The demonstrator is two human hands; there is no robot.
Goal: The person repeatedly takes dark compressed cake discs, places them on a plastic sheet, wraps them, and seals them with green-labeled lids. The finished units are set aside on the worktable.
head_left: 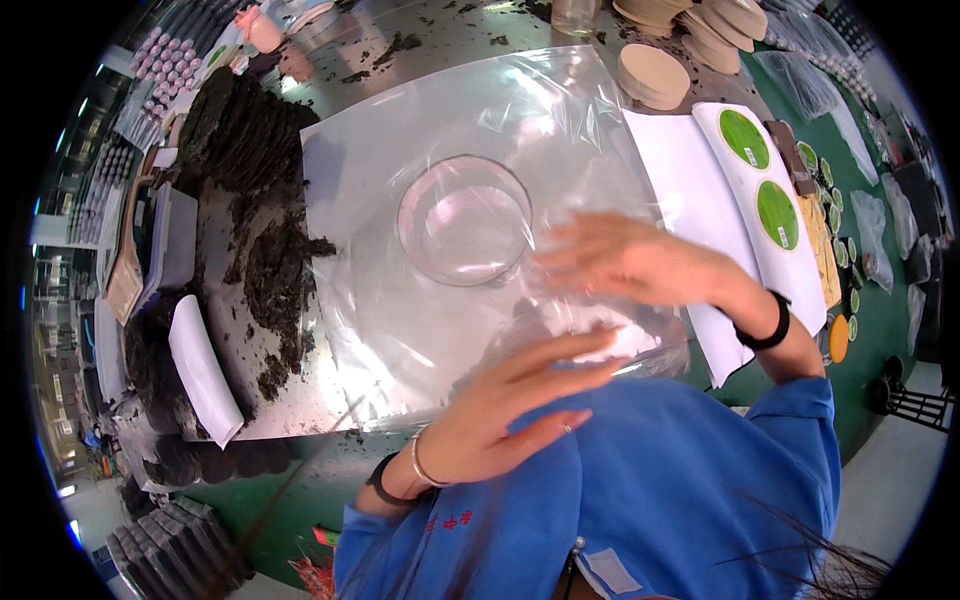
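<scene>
A clear round ring [407, 230] rests on a sheet of thin see-through plastic film [370, 330], which is wrinkled and glossy and spreads over the metal table. My right hand [630, 260] hovers just right of the ring, its fingers stretched out and a little smeared by motion. Nothing shows in it. Nearer to me, my left hand [510, 400] is above the film's front edge, with fingers extended and apart and no object held. Whether either hand touches the film I cannot tell.
Dark, ragged flat pieces [240, 130] are stacked at the left, with dark crumbs [280, 280] below. A curled white sheet [203, 375] lies near a grey bin [175, 240]. At the right are white paper with green round labels [745, 138] and stacks of beige discs [653, 77].
</scene>
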